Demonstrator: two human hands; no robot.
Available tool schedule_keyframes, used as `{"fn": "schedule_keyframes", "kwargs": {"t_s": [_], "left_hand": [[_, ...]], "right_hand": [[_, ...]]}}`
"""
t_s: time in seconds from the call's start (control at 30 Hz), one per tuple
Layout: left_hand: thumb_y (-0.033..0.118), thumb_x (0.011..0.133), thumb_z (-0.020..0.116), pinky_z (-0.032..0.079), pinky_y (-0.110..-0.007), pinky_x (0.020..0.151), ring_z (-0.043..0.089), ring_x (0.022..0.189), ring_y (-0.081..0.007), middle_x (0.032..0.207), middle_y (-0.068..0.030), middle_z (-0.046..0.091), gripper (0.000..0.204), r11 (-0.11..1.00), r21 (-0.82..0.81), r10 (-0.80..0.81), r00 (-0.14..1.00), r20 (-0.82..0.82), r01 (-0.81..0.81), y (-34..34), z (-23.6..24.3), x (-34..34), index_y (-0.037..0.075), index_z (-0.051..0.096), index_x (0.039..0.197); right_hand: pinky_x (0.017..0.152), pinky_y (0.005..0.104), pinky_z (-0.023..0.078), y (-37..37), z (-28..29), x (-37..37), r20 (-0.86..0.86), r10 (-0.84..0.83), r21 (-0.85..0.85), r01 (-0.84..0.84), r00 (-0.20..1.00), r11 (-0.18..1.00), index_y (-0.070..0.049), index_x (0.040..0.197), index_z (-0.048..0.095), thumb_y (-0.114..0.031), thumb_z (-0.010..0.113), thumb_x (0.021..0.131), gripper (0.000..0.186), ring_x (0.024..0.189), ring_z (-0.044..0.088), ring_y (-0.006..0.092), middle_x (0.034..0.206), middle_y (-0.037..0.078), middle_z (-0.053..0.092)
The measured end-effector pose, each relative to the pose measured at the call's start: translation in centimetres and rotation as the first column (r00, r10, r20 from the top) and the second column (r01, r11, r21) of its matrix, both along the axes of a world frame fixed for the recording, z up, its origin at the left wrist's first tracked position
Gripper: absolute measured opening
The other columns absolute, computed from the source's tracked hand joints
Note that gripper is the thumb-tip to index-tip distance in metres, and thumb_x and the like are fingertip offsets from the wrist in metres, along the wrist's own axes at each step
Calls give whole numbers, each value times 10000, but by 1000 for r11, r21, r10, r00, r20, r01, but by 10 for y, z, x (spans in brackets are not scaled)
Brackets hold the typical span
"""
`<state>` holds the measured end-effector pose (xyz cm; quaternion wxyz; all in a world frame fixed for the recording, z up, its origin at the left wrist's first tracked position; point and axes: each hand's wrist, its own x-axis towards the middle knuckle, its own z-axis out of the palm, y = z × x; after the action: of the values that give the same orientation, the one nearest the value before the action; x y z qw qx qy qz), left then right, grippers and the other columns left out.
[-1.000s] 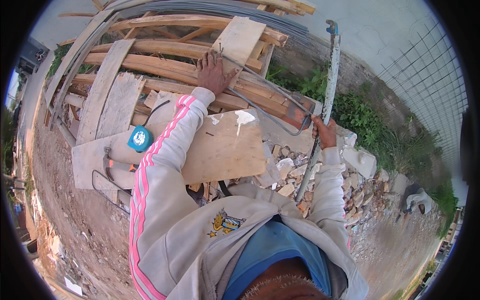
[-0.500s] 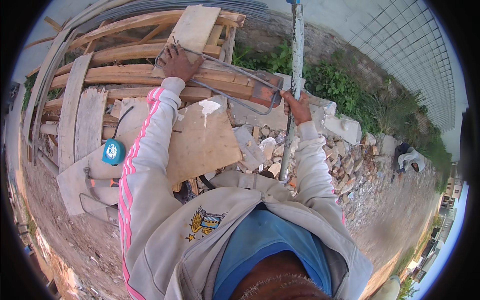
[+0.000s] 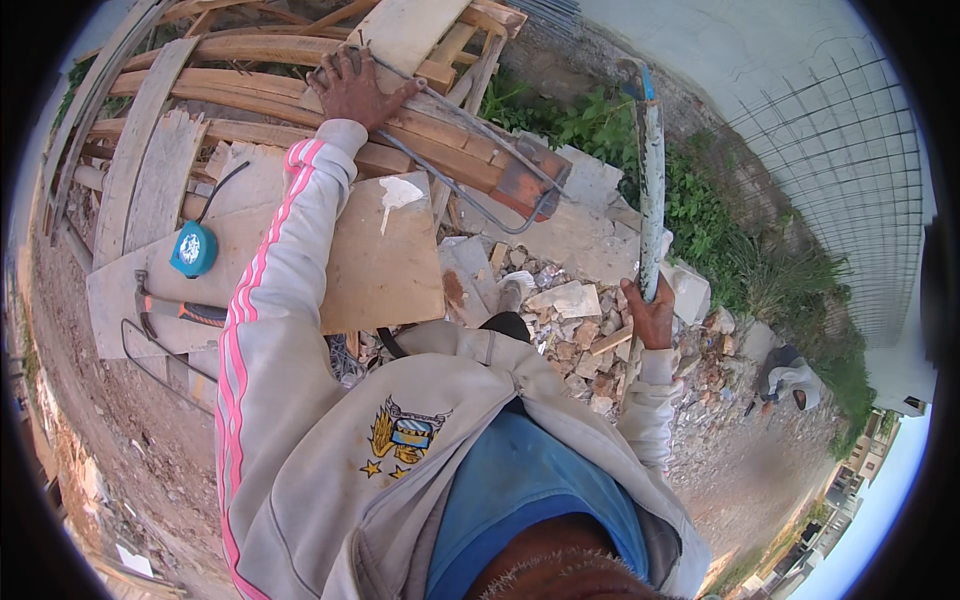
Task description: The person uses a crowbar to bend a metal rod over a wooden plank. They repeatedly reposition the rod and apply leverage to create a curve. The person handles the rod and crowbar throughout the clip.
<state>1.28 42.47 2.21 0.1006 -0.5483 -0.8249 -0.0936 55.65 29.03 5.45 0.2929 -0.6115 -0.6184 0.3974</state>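
My left hand lies with fingers spread on a timber beam, pressing over a bent steel rod. This rod is shaped into a long narrow loop that reaches right, across the beam's reddish, worn end. My right hand is wrapped round a long pipe with flaking pale paint and a blue upper end with a hooked tip. The pipe stands to the right of the loop, apart from it. Nails stick up from the wood just beyond my left hand.
A teal tape measure and a hammer lie on boards at left, near another bent rod. Plywood is in front of me, broken rubble right of it. Steel mesh leans on the wall. Another person crouches far right.
My right hand has drawn the pipe to the right and nearer to me, away from the loop's end. My left hand stays on the beam and rod. The view has shifted.
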Motion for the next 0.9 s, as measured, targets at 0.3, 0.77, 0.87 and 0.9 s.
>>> {"fn": "schedule_keyframes", "kwargs": {"t_s": [0.3, 0.77, 0.87, 0.9], "left_hand": [[974, 725, 394, 135, -648, 1196, 202, 1509, -448, 1629, -209, 264, 1186, 992, -74, 83, 968, -236, -103, 5, -22, -16, 161, 315, 1586], [854, 794, 506, 112, -583, 1227, 160, 1519, -448, 1630, -202, 262, 1103, 998, -61, 37, 999, 22, -35, -3, 17, 11, 90, 321, 1567], [853, 772, 538, 127, -590, 1223, 159, 1519, -445, 1626, -190, 269, 1118, 996, -64, 70, 997, 19, -69, -8, 15, 11, 98, 319, 1567], [853, 767, 545, 129, -590, 1222, 162, 1517, -446, 1624, -190, 272, 1124, 995, -68, 74, 997, 24, -73, -9, 17, 13, 98, 317, 1568]], "right_hand": [[533, 374, 473, 64, 4, 134, 510, 189, 142, -299, 839, 944, 0, 841, 682, -255, 825, 816, 294, 525, 593, 240, 619, 138, 621], [551, 440, 506, 276, 38, 121, 729, 570, -20, -821, 378, 571, -65, 787, 657, -251, 868, 722, 289, 620, 669, 368, 651, 166, 647], [554, 435, 500, 303, 44, 106, 738, 594, -13, -873, 321, 488, -58, 797, 667, -249, 874, 719, 292, 623, 664, 380, 654, 175, 644], [549, 431, 494, 309, 45, 103, 740, 596, -6, -883, 312, 469, -55, 795, 672, -258, 877, 726, 297, 615, 660, 383, 647, 180, 638]]}}
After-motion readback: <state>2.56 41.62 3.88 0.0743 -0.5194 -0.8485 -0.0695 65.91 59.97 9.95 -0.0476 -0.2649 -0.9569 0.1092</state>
